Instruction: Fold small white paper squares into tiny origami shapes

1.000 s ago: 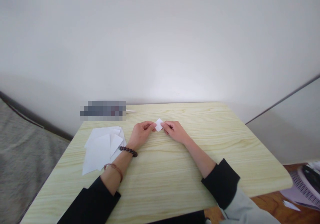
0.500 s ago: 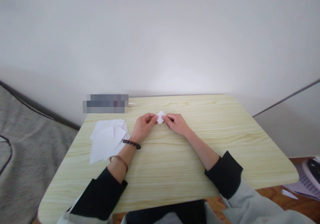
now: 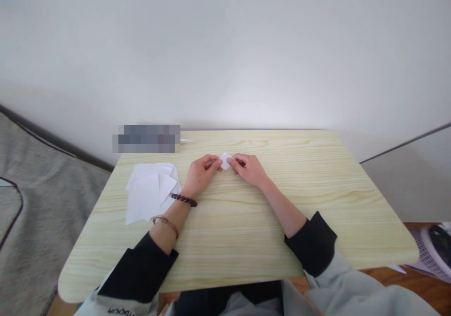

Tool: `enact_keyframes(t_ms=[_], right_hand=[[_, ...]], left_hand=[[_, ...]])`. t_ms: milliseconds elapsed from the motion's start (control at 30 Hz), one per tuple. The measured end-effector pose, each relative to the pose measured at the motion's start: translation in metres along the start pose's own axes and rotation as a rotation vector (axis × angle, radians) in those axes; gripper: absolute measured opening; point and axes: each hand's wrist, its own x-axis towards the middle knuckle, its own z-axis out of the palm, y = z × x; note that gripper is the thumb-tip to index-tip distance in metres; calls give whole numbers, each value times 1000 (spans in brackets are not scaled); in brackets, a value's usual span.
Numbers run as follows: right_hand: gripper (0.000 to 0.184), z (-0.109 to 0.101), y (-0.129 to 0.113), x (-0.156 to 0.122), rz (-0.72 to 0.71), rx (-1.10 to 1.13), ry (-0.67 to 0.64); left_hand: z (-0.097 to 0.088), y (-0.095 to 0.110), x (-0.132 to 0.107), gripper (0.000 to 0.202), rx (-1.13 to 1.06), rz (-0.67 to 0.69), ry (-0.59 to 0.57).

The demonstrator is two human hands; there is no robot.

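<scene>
Between my two hands is a small white piece of folded paper, turned so that a corner points up. My left hand pinches its left corner between thumb and fingers. On the opposite corner, the thumb and fingers of my right hand are closed. Both hands are just above or on the table; which of the two I cannot tell. A stack of loose white paper sheets lies to the left of my left forearm, which wears a dark beaded bracelet and a thin brown one.
A blurred-out dark object lies at the table's back left, with a thin white item beside it. A white wall rises behind the table. Grey fabric is at the left, and a lilac basket stands at the lower right.
The whole view has shifted slightly as the head moved. Both hands keep their pinch on the folded paper, and the right thumb lies a little farther over it.
</scene>
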Motion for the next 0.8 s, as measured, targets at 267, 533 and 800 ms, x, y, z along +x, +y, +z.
enact_keyframes(t_ms=[267,533,800], right_hand=[[43,-4,2,11,-43,67,-5],[38,-8,9,21,33,177,47],[34,-4,16,28,74,277,57]], left_hand=[[3,6,10,35,7,-76,54],[17,3,27,36,12,17,110],[12,3,34,40,-121,-38,73]])
